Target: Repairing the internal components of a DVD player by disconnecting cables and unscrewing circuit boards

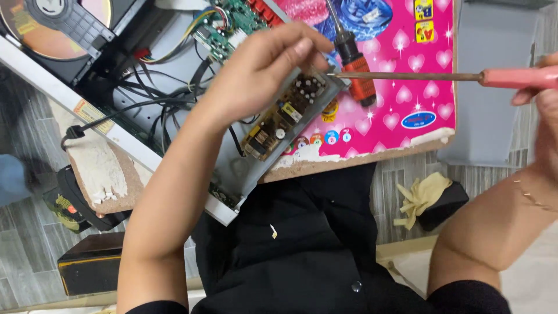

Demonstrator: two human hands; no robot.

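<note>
Fingers [302, 49] of your left hand [256, 75] are drawn together, pinching at the far right corner of the power board [285, 116], just where the screwdriver tip meets it. Whether a screw sits between them cannot be told. Your right hand [543, 99], at the right edge, is wrapped around the pink handle of the screwdriver [407, 76]; its long shaft runs left to the board's corner.

Head view: the player chassis [174, 75] lies open on the pink board [401, 104], cover already off, disc tray [52, 23] at far left and wires exposed. The power board still sits in the chassis, so its release appears unfinished. A second, red-and-black screwdriver [356, 64] rests unused beside the board.
</note>
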